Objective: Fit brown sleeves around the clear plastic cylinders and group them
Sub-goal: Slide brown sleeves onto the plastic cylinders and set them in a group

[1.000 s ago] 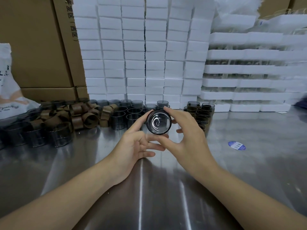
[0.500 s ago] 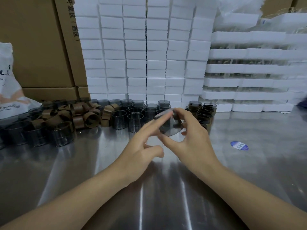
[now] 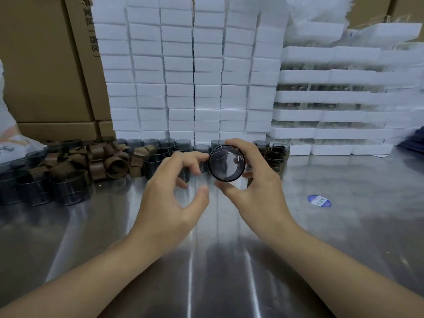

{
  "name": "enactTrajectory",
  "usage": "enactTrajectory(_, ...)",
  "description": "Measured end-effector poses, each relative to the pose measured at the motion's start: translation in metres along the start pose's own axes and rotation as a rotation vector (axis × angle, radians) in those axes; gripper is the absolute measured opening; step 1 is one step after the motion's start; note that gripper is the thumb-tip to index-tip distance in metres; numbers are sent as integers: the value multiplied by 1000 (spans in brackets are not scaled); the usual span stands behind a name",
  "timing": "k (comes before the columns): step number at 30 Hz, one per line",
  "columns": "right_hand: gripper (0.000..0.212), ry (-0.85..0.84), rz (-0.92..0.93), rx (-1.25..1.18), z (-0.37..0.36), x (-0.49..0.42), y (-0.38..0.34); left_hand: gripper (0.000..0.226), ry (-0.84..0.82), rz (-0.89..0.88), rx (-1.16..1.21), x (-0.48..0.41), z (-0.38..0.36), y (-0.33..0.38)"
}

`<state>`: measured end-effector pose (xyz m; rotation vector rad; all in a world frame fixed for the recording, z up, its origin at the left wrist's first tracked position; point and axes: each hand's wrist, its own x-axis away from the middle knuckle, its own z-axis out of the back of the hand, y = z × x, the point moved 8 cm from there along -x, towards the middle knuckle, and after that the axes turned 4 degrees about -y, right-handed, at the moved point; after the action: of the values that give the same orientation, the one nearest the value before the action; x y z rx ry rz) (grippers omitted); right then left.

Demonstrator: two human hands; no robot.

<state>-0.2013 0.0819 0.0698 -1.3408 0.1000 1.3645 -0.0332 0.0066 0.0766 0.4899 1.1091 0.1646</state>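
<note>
Cylinder (image 3: 226, 163) now turned end-on in right hand (image 3: 259, 191), left hand (image 3: 169, 198) fingertips blurred

Shiny steel table (image 3: 344, 244), streaked with reflected light; blue oval sticker (image 3: 319, 201) lying on it at right. Behind: tall brown cardboard boxes (image 3: 46, 65) at left, stacked white foam blocks (image 3: 195, 76) in the centre, layered white foam trays (image 3: 332, 115) at right. White printed bag (image 3: 9, 138) at far left edge.

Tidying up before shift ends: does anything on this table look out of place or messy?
A blue oval sticker lies alone on the steel table, right of the right hand. The brown sleeves sit in a jumbled heap at left, unlike the upright clear cylinders beside them.
</note>
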Motion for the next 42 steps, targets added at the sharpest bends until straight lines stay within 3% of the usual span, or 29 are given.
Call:
enactTrajectory(3,71,-25,17,-6,-4,1,-3,40,69,62,44,0,3,-9)
enactTrajectory(8,74,-28,-21,-16,-2,1,0,67,-18,26,-15,-1,-4,-13)
enactTrajectory(14,79,-42,-81,25,-3,1,6,64,-42,30,-25,-1,-7,-15)
enactTrajectory(19,65,-74,-54,63,-7,1,3,61,-33,121,28,0,-7,-19)
enactTrajectory(24,79,-137,45,249,-10,1,-2,72,-18,162,19,0,-5,-16)
enactTrajectory(28,85,-61,132,225,-5,0,-11,63,-12,226,131,-1,-6,-19)
enactTrajectory(34,62,85,-78,-36,9,-1,5,65,-32,387,436,0,-16,-38)
enactTrajectory(37,47,48,-134,-119,5,-1,5,83,-76,392,496,2,-21,-41)
enactTrajectory(42,39,-147,17,-33,-14,4,-24,68,-28,339,526,-3,-19,-38)
